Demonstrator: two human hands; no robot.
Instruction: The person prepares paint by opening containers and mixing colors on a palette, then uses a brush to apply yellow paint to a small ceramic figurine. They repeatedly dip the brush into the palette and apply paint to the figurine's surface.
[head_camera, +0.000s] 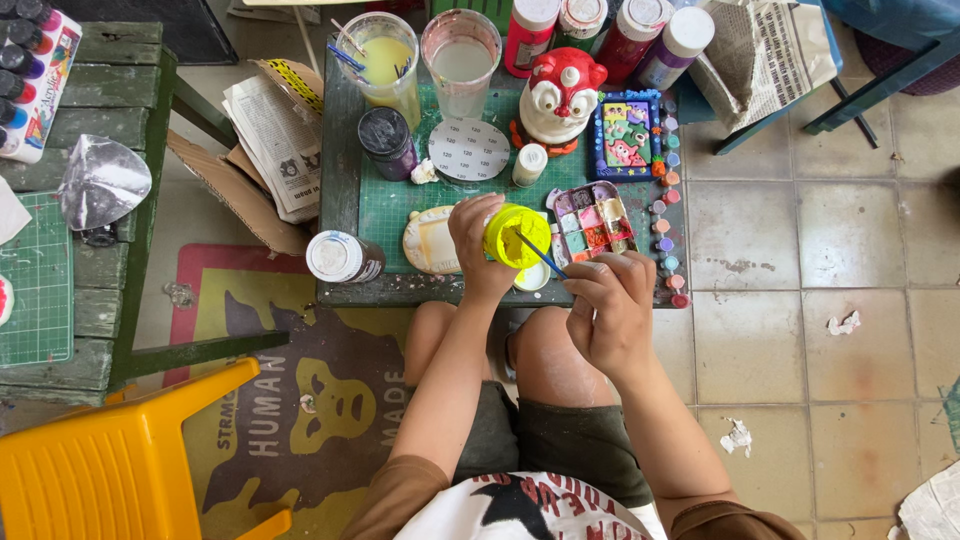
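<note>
Over the green mat (400, 205), left hand (472, 240) grips a yellow bottle (515, 235), right hand (610, 305) pinches a half-hidden brush (540, 255).

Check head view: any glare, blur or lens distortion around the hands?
Head view: soft, even daylight, faint shadows. Left hand on the yellow paint jar is sharp; right hand with the blue brush too. Mild glare on the foil sheet. Wide-angle bending shows in the floor tiles.

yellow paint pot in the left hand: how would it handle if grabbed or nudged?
The yellow paint pot looks small and round, so probably light, and apt to roll if laid down. It's open and tilted in the left hand with the brush inside; nudging it could spill paint.
</note>
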